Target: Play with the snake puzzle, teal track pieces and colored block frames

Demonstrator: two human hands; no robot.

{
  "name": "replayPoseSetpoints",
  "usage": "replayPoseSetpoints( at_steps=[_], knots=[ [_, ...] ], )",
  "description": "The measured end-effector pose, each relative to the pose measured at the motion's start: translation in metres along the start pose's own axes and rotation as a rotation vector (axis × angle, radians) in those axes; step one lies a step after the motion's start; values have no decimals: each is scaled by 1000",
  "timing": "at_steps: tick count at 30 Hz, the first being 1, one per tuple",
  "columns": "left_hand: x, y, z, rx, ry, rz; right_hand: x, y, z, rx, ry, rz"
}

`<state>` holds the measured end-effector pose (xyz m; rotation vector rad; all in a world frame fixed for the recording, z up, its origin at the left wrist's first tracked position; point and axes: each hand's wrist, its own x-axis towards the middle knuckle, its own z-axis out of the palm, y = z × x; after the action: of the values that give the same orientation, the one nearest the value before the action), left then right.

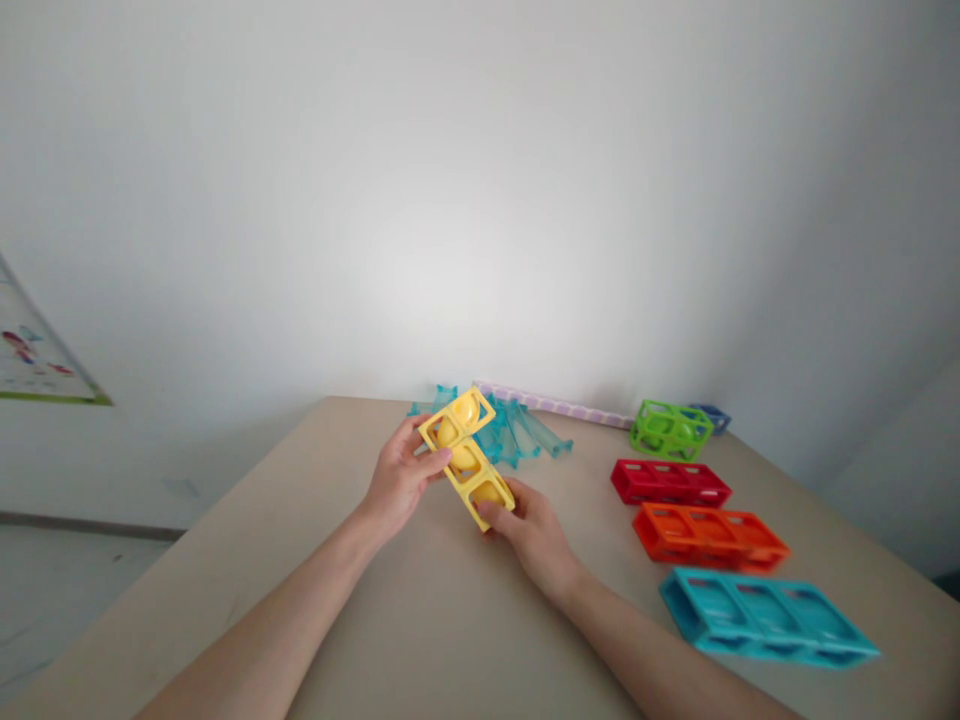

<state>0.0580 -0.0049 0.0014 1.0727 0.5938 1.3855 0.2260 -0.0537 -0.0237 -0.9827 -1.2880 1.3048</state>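
Observation:
Both of my hands hold a yellow plastic frame block (466,457) above the table. It is an angled piece made of several joined square cells with rounded hollows inside. My left hand (401,470) is closed around its upper left side, thumb on the front face. At the lower right end, my right hand (531,530) pinches it with the thumb in front. The fingers behind the block are partly hidden. Just beyond it lies a pile of translucent teal plastic pieces (517,432), partly covered by the block.
Along the table's (300,480) right side sit a turquoise block (765,615), an orange block (705,535), a red block (670,482), a green block (670,430) and a blue block (712,418). A purple-and-white patterned strip (559,403) lies along the wall (450,200).

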Motion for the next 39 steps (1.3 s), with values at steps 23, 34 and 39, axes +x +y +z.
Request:
replayPoseSetpoints(
  at_steps=[23,34,39],
  knots=[
    [2,-4,-20,291,-270,-100,4,-1,-19,415,139,-11],
    [2,-3,-20,406,-268,-86,3,4,-20,203,199,-108],
    [3,-2,-21,490,-284,-110,3,6,-20,225,137,-100]
  ],
)
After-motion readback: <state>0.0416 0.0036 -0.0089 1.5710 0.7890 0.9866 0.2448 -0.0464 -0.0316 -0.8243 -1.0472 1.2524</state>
